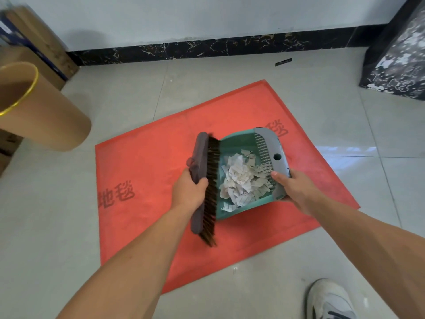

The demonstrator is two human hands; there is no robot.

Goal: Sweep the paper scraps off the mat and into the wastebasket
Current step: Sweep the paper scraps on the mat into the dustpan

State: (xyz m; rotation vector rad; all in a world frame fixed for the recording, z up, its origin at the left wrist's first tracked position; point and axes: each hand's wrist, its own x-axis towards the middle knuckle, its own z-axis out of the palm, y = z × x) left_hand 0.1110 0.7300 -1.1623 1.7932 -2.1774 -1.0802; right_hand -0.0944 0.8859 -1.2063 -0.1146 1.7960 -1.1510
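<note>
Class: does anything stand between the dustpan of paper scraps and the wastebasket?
Only the hand-held purple brush left of the green plastic dustpan; otherwise just red mat and floor tiles before the tan cylindrical wastebasket.

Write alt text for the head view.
Paper scraps sit heaped in a green dustpan held by the right hand over a red mat; the left hand grips a brush at its mouth. A tan wastebasket stands left.

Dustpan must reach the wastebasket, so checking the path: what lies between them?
Head view: the brush, held by the left hand, then bare red mat and floor tiles separate dustpan and wastebasket.
</note>
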